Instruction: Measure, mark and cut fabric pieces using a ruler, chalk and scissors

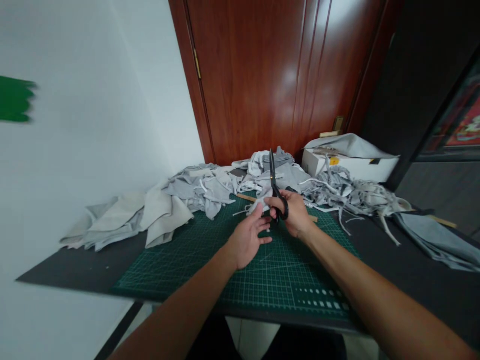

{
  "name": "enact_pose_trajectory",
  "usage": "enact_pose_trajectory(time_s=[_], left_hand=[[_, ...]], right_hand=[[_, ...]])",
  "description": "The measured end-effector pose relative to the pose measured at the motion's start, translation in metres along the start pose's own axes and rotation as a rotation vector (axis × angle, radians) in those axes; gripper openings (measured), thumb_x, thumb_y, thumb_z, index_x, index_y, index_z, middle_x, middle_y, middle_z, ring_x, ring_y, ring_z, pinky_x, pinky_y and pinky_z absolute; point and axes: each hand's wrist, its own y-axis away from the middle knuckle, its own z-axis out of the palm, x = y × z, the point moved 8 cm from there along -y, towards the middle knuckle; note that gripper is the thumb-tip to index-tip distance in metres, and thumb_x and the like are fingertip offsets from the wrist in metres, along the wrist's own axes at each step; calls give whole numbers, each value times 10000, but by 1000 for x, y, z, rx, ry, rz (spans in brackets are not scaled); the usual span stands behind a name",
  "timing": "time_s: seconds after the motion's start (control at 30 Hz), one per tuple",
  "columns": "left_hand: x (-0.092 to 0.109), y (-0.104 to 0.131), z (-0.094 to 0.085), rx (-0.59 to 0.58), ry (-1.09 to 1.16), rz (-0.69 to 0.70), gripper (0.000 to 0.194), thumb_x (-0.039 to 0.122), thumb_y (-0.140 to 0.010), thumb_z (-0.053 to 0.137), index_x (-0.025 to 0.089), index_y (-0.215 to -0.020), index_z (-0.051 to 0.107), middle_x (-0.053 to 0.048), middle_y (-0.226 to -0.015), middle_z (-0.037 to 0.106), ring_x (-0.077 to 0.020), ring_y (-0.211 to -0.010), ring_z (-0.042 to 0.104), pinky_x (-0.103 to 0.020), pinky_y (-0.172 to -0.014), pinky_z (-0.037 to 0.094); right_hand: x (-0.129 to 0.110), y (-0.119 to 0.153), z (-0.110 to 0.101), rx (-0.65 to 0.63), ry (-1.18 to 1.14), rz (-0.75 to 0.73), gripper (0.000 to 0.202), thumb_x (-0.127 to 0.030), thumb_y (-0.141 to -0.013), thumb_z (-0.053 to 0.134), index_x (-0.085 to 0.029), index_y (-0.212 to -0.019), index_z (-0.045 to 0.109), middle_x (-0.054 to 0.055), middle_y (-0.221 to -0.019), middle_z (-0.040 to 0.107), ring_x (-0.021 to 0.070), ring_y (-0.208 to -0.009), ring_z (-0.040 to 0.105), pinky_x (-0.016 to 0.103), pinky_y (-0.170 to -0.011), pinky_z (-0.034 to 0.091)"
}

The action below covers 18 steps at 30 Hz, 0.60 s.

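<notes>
My right hand (294, 212) is closed round the black handles of a pair of scissors (273, 172), whose blades point up and away from me. Just left of it, my left hand (247, 237) has its fingers apart, palm turned toward the scissors. A small light grey cloth piece (263, 198) lies between the two hands, close to my left thumb and right fingertips; whether either hand grips it is hard to tell. Both hands are above the green cutting mat (258, 285).
Grey and cream cloth pieces (165, 212) lie at the left, with more grey cloth (213, 187) behind the mat. Tangled strips (360, 192) and folded grey cloth (435, 240) are on the right. A white box (367, 169) stands at the back right, before a wooden door (255, 75).
</notes>
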Motion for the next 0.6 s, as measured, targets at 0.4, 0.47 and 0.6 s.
enact_pose_trajectory(time_s=[0.4,0.47,0.6], left_hand=[[16,-32,5,122,177,273,292,208,-652,862,166,-881,685,-37,-898,748,-174,-793,670,-337,-816,499],[16,-37,8,123,177,272,302,96,-603,799,159,-874,680,-39,-903,756,-185,-817,684,-343,-831,503],[22,-40,15,107,172,285,465,-36,-504,661,169,-921,672,-20,-935,762,-193,-865,697,-336,-847,503]], right_hand=[[-1,7,-19,10,35,-25,340,-303,-584,919,-184,-700,622,-45,-436,605,90,-352,514,168,-353,364],[0,3,-26,47,13,-23,346,-306,-580,923,-182,-707,626,-48,-443,606,90,-356,522,166,-352,377],[-1,-3,-37,101,-33,-39,394,-341,-557,938,-185,-733,621,-62,-460,603,92,-370,547,166,-357,407]])
